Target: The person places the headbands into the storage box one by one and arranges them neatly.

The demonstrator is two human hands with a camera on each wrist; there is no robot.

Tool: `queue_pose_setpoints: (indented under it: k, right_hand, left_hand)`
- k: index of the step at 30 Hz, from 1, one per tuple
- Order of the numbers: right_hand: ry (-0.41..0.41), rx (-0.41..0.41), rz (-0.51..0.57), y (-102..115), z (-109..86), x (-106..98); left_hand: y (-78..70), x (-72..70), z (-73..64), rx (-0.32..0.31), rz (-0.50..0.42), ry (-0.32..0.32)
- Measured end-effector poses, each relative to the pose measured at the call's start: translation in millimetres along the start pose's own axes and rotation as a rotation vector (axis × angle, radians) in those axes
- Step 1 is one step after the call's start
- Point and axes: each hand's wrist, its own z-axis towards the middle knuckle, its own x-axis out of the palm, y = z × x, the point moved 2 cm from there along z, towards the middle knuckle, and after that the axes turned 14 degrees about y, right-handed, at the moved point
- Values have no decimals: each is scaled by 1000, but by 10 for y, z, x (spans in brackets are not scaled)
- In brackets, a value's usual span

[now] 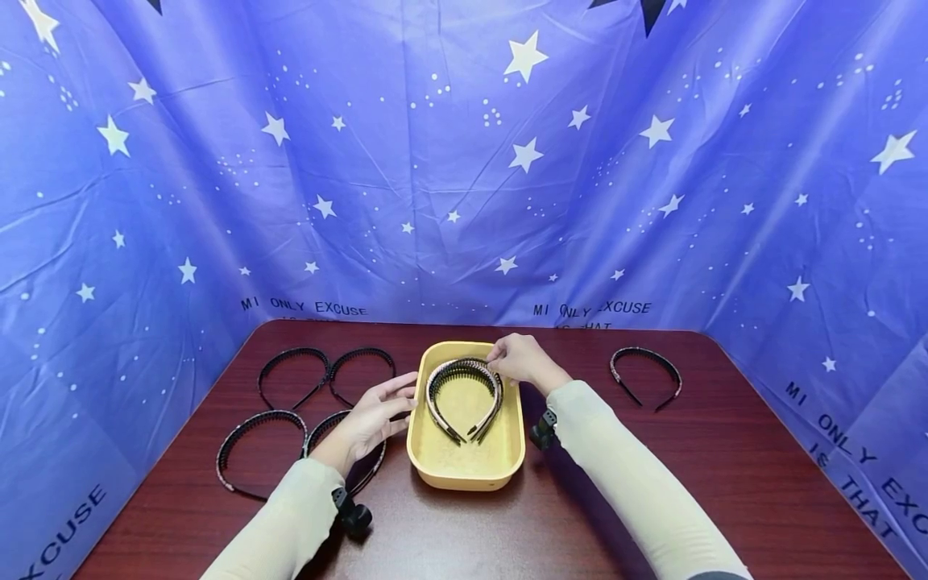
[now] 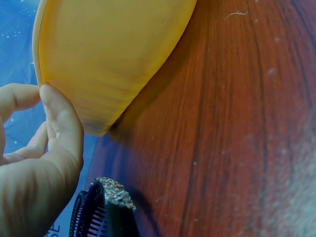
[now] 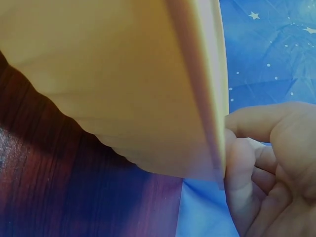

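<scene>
Several slim, curved headbands with black combs and pale pink facing [image 1: 464, 371] lay nested inside the yellow, round-cornered plastic tray [image 1: 464, 474] on the reddish-brown wood-grain surface [image 1: 761, 475], the right grip [image 1: 519, 359] seemingly pinching the outermost black band [image 1: 471, 361] by its far right curve, the left grip [image 1: 370, 414] resting spread fingers against the tray's left rim. Overlapping comb teeth could have snagged, so shifting one band might have dragged its neighbours askew. Weak bracing on the left might also have let the tray slide into the glitter-covered black headband [image 2: 118, 192] lying near it.
</scene>
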Motion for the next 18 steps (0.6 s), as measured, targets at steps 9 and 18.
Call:
queue_pose_setpoints:
  k: [9,18]
  right_hand:
    - [15,-3,-11,-4,3,-16]
    - [15,12,1,1,-15,-10]
  left_hand:
    - [3,0,4,1,3,3]
    - [9,5,13,-1,4,0]
